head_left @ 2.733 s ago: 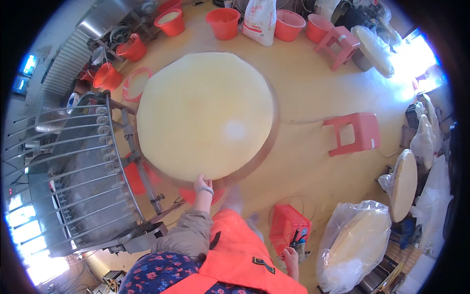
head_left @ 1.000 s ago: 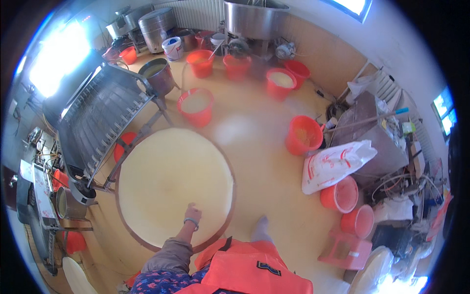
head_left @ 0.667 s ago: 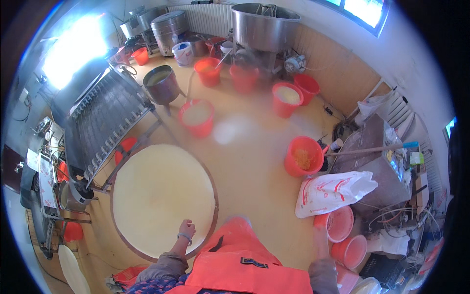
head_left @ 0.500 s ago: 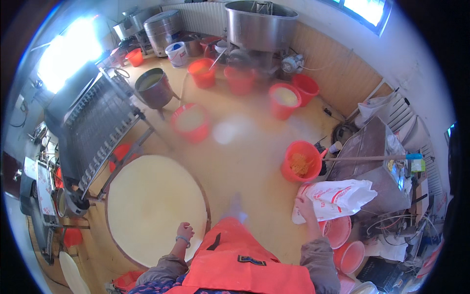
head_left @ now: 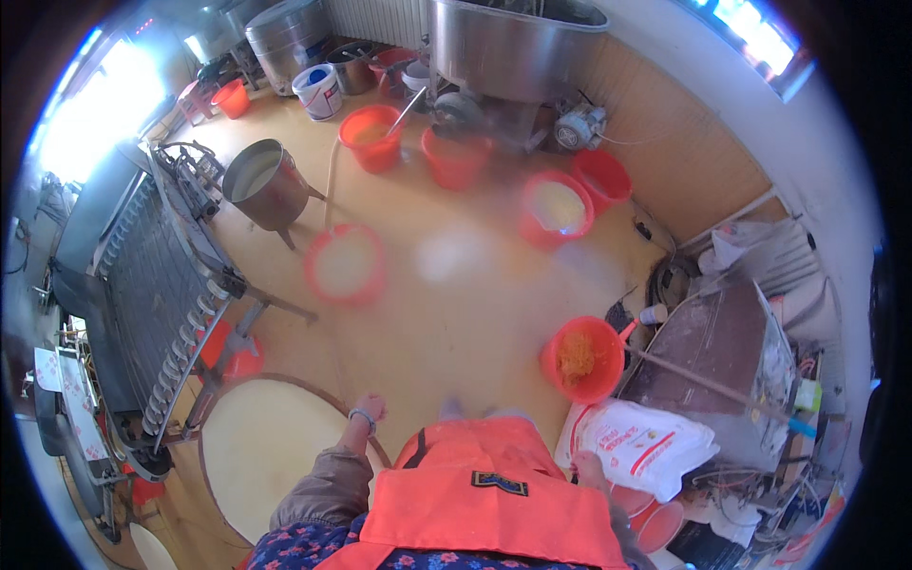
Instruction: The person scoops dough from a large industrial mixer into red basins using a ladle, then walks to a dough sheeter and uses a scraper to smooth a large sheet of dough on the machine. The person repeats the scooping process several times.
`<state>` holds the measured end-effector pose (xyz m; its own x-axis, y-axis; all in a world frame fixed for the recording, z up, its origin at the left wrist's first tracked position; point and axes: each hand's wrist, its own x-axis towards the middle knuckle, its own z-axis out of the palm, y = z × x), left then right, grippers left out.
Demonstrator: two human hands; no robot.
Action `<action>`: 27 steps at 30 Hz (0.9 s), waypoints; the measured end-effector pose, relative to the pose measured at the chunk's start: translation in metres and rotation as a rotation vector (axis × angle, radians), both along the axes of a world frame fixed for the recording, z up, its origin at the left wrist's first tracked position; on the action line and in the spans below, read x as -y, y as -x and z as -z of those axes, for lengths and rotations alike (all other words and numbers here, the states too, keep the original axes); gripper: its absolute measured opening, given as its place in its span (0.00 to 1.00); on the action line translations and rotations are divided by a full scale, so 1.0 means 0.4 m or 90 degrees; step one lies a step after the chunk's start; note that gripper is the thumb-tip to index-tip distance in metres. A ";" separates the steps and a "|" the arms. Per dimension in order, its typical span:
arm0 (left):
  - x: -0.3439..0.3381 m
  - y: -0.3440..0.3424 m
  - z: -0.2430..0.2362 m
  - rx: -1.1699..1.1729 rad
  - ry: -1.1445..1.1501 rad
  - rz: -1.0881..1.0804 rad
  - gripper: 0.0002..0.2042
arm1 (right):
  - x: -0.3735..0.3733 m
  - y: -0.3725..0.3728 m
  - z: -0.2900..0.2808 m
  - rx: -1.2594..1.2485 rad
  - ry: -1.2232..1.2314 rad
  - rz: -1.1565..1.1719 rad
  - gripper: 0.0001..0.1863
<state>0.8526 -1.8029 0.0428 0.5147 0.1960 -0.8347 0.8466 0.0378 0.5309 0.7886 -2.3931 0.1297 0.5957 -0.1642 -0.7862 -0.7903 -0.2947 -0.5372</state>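
Observation:
A white sack with red print (head_left: pixel 646 442) lies over at the right, beside an orange-red bucket (head_left: pixel 597 366) holding shredded orange stuff. My right hand (head_left: pixel 589 469) is closed on the sack's near left edge; its fingers are partly hidden. My left hand (head_left: pixel 371 408), with a bracelet at the wrist, hangs with curled fingers and nothing visible in it. It is just off the edge of a wide, round, cream-coloured surface with a brown rim (head_left: pixel 271 442). An orange-red apron (head_left: pixel 489 489) covers my front.
A long-handled tool (head_left: pixel 722 388) slants from the bucket across a grey metal box (head_left: pixel 698 332). More red buckets (head_left: pixel 344 266) stand on the floor ahead, near a metal pot on legs (head_left: pixel 266 185). A slatted machine (head_left: pixel 157 275) is on the left; a big steel vat (head_left: pixel 513 52) stands behind.
The sack has come down and nearer, now lying below the bucket with my right hand still on it. My left hand has moved up to the rim of the round surface. My view has shifted.

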 end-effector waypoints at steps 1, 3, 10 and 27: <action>0.008 -0.063 -0.003 0.041 -0.037 0.002 0.08 | 0.006 -0.021 0.004 0.074 0.066 -0.149 0.16; 0.023 -0.184 -0.006 0.104 -0.099 0.000 0.07 | 0.021 -0.094 0.028 0.100 0.128 -0.273 0.16; 0.036 -0.480 -0.002 0.034 -0.063 -0.041 0.07 | 0.074 -0.581 0.141 0.184 0.113 -0.406 0.15; -0.126 -1.050 -0.067 -0.147 0.040 -0.272 0.06 | -0.311 -1.900 0.170 0.322 0.113 -0.244 0.10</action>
